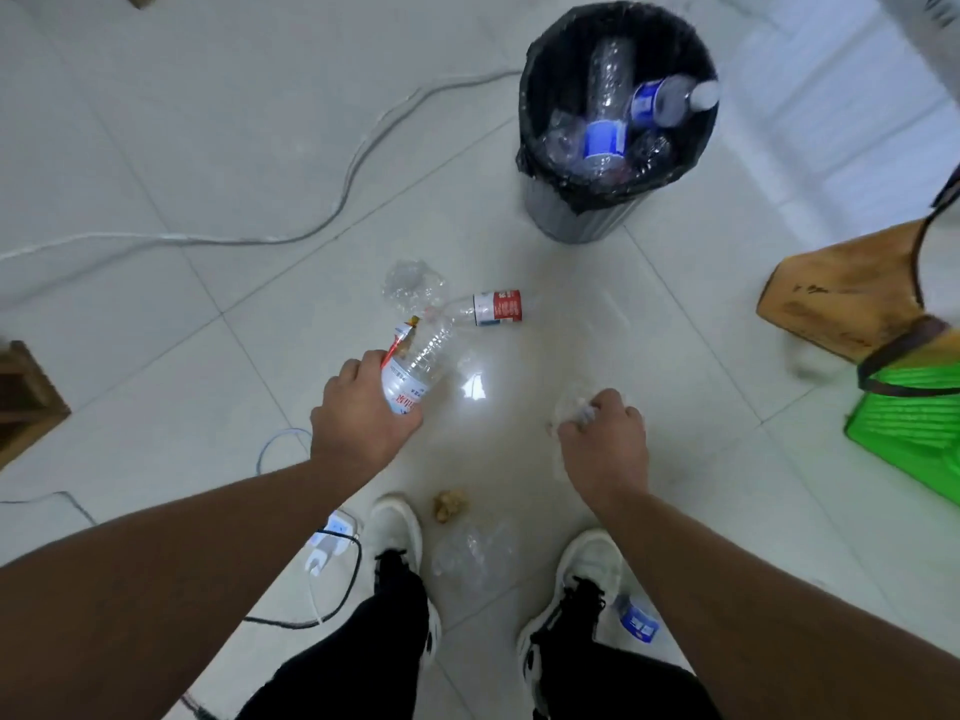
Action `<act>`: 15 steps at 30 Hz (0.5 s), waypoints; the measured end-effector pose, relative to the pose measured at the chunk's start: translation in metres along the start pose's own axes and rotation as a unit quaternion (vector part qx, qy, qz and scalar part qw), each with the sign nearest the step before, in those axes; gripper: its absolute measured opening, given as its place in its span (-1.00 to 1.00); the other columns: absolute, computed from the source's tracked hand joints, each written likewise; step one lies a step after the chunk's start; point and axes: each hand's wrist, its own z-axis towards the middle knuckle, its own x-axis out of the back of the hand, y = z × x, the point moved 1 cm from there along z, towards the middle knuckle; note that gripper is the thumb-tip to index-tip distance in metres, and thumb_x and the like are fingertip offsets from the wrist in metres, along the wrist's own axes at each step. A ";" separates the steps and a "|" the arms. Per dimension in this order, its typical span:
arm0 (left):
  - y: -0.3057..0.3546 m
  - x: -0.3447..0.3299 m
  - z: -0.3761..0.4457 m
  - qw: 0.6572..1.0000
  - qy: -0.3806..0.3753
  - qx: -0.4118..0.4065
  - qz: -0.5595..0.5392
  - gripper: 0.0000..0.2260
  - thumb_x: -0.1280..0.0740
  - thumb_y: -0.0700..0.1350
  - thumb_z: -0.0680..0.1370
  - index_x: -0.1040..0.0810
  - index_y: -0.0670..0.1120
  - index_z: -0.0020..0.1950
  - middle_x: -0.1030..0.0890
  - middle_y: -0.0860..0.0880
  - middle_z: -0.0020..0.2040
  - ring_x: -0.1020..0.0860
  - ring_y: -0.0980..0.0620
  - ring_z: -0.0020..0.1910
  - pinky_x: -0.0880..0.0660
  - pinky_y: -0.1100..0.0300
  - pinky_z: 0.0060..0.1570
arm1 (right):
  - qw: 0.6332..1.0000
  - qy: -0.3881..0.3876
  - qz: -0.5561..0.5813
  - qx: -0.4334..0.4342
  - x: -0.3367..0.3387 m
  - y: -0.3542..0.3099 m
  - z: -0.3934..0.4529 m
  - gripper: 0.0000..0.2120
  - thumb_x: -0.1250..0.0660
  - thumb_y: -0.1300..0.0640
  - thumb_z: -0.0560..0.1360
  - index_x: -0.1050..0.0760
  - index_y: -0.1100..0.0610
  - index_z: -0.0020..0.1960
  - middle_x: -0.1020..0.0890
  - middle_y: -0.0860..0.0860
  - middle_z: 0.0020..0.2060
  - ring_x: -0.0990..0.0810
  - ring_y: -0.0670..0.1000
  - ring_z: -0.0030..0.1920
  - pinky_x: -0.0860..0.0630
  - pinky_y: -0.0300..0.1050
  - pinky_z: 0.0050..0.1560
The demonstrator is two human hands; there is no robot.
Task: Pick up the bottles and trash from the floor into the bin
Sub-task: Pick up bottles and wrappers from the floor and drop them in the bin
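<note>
A clear plastic bottle (415,363) with a white and red label is gripped at its base end by the left hand (358,415), fingers wrapped round it, its neck pointing toward 1 o'clock. The right hand (605,441) is closed over a crumpled piece of clear plastic (574,407), seen just past the knuckles; how firmly it is held cannot be told.

The bin (615,122), lined with a black bag, is placed at 1 o'clock from the hands, well apart from them, and several clear bottles with blue labels are seen inside it. On the tiled floor (208,148), a red-labelled bottle (488,308) is lying on its side at 12 o'clock from the left hand, with a crushed clear bottle (413,285) just beside it at 10 o'clock. Between the two white shoes (395,527), a brown crumpled scrap (451,504) and a flattened clear bottle (475,556) are seen. A blue-labelled bottle (636,618) is lying beside the right shoe at 3 o'clock.
</note>
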 end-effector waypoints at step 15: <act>0.212 0.219 -0.087 0.998 0.006 -0.026 -0.063 -0.50 -0.50 0.15 0.36 -0.45 0.03 0.21 -0.52 0.00 0.02 -0.55 -0.13 0.02 -0.60 -0.15 0.01 | 0.995 0.061 0.068 0.040 0.279 -0.081 -0.098 -0.71 -0.41 0.18 0.53 -0.47 0.18 0.21 -0.52 0.18 0.12 -0.55 0.26 0.05 -0.46 0.03 0.03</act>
